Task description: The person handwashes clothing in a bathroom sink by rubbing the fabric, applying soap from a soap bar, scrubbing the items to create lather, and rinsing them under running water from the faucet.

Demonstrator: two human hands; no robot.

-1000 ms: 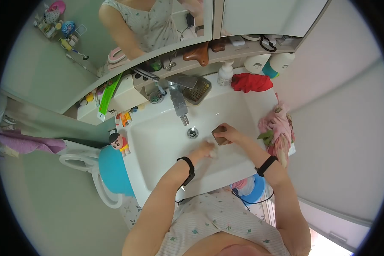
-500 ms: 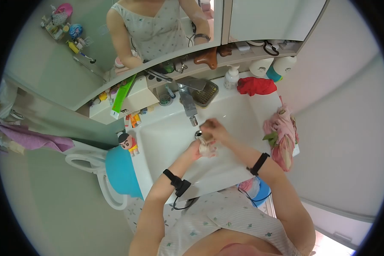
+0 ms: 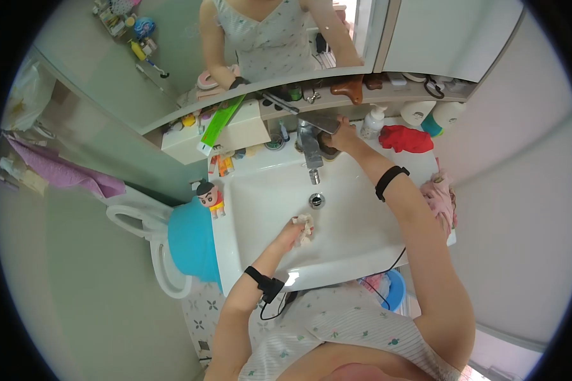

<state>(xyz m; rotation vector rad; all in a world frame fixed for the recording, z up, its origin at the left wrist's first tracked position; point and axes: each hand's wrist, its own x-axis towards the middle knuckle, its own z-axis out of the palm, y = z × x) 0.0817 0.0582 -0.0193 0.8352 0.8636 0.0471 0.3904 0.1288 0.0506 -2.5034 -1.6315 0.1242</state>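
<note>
Over the white sink basin (image 3: 260, 209), my left hand (image 3: 290, 235) is closed on a small whitish crumpled cloth (image 3: 304, 228), left of and below the drain (image 3: 316, 201). My right hand (image 3: 344, 134) reaches to the soap dish (image 3: 329, 151) behind the basin, beside the metal faucet (image 3: 311, 149). Its fingers are bent over the dish, and part of a brown block shows under them; whether they still grip it is hard to tell. The faucet's flat handle (image 3: 319, 122) partly hides the dish.
A white pump bottle (image 3: 373, 123) and red cloth (image 3: 407, 139) lie right of the dish. Pink cloth (image 3: 440, 197) hangs at the right rim. A toy figure (image 3: 211, 199) stands on the left rim. Above is a mirror (image 3: 171, 63) with a shelf.
My right hand has moved from above the basin, with the brown block, up to the soap dish. My left hand stays low over the basin with the whitish cloth. The view has shifted.
</note>
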